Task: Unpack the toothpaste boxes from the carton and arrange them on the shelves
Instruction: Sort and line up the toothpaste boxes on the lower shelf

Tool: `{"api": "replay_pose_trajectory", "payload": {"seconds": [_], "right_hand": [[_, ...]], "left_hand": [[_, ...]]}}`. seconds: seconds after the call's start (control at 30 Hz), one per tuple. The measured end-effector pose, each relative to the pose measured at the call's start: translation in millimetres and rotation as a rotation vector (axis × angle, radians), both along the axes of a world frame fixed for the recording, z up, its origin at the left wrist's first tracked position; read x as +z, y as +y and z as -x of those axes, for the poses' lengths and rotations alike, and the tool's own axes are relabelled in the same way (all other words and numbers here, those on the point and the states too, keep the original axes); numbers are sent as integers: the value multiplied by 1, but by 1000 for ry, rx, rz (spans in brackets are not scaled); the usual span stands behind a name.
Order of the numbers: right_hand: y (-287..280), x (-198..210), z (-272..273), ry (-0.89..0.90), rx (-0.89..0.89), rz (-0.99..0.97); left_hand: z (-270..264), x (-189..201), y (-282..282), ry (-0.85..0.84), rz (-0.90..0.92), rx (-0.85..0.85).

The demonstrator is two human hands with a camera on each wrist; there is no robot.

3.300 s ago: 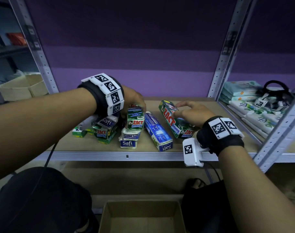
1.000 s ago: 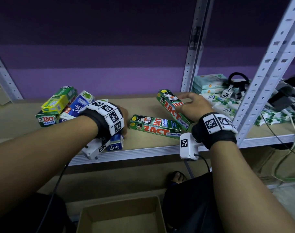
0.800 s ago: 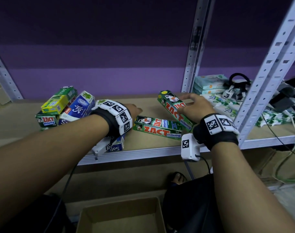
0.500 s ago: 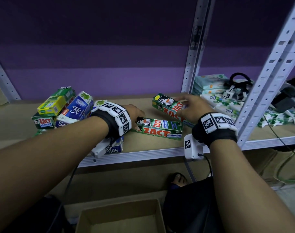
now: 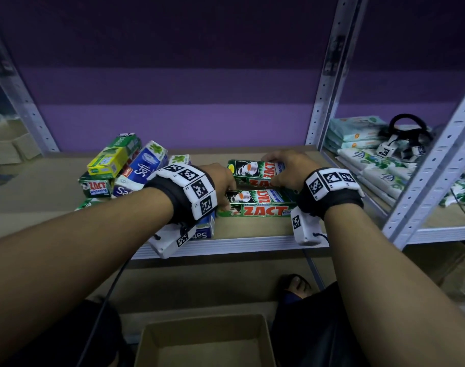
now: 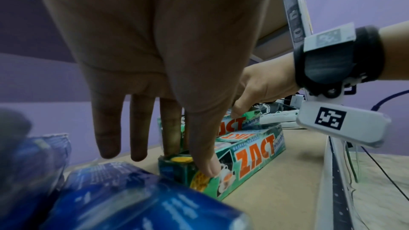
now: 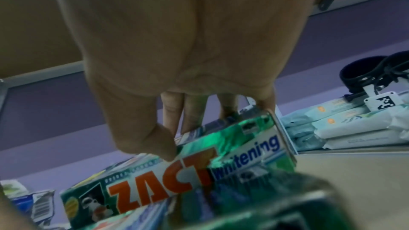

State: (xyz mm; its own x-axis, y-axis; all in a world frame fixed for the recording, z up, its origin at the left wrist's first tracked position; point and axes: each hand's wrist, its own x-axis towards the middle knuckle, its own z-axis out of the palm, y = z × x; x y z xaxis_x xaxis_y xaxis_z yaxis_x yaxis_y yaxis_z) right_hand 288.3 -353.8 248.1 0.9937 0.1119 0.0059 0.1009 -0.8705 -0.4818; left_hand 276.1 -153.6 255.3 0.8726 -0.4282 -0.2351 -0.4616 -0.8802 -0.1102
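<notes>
Right hand [image 5: 287, 165]: thumb on the near long face, fingers [image 7: 194, 111] curled over the far edge of the rear ZACT box [image 5: 255, 169], so it's pinched across its width near the right end. Box is tilted, near edge up, apparently leaning on the one in front.

Left hand [image 5: 220, 178]: fingers [image 6: 106, 128] straight and slightly spread, pointing down. Thumb tip and one finger touch the left end of the front ZACT box [image 5: 258, 205]; the other fingers hang just left of it over bare shelf [image 5: 252, 229]. No curl round anything, looks like bracing or nudging.

Key relation: both green boxes run left-right, parallel to the shelf's front edge, rear one touching the front one. Right hand owns the rear box, left hand is at the front box's left end cap. My guess is the next move lays the rear box flat, flush behind or on top of the front one, ends aligned.

Outward left of the left fingers: a blue Safi box [image 5: 203, 231] under the wrist, then a loose heap of mixed boxes [image 5: 120, 168], unsorted. Carton [image 5: 205, 340] below the shelf, near the knees.

Hard to see:
- right end of both ZACT boxes, hidden by the right wrist band
- whether the rear box's underside touches the shelf
- carton interior is cut off, can't say whether it's empty
</notes>
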Motion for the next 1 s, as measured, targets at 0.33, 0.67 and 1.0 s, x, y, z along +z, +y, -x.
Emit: {"api": "replay_pose_trajectory", "payload": {"seconds": [0.33, 0.67, 1.0], "right_hand": [[7, -4, -8, 162, 72, -5], [11, -2, 2, 150, 93, 41], [36, 1, 31, 157, 118, 377]], "left_hand": [[3, 0, 7, -26, 53, 123], [10, 0, 6, -13, 36, 115], [14, -1, 8, -21, 52, 138]]}}
